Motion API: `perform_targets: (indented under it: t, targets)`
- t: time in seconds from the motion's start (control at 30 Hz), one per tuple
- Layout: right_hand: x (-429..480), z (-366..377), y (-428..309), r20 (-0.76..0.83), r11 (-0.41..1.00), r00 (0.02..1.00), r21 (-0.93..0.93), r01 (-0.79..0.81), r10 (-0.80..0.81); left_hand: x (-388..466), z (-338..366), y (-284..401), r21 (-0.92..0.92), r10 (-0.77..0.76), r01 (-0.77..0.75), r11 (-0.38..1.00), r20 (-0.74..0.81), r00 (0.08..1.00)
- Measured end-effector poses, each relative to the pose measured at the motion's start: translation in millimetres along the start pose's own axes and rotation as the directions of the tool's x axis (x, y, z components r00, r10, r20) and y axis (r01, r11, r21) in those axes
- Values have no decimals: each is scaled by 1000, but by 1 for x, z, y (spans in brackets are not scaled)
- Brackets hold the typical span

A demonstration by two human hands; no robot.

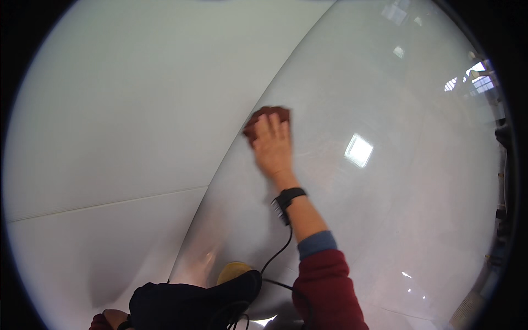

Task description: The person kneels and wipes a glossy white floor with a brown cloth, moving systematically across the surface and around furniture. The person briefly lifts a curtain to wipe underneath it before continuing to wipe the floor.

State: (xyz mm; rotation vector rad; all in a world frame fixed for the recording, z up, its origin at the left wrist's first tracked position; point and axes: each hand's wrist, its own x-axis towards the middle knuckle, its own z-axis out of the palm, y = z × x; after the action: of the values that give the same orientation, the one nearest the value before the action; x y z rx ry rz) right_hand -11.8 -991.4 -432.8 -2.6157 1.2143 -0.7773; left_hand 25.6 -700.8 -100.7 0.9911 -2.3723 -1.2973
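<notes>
My right hand lies flat, fingers spread a little, on a dark reddish-brown cloth. It presses the cloth against a glossy, curved white panel, close beside the panel's long slanting edge. Hand and cloth are slightly blurred. A black strapped device sits on my right wrist, and a black cable runs from it towards my body. Of my left arm, only a bit of red sleeve and a banded wrist show at the bottom left. The left hand itself is out of view.
Left of the slanting edge is a matte white surface, crossed by a thin seam. A round yellow object is partly hidden by dark clothing at the bottom. Bright lights reflect in the panel. Dark, indistinct objects line the far right rim.
</notes>
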Motion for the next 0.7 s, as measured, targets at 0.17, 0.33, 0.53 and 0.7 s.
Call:
perform_targets:
  t: [0.17,0.33,0.53,0.7]
  targets:
    - [-185,-40,-76,107,937,934,118,327,-340,14,97,63,51,46,-47,998,6,999]
    - [-395,-133,-33,239,885,870,300,356,-431,18,204,130,41,29,-27,999,-62,998]
    - [-571,-273,134,-187,977,969,-104,-186,164,49,404,267,82,-27,27,996,3,1000]
    - [-839,-334,95,-64,998,998,60,8,-5,67,613,395,225,-74,63,972,39,997]
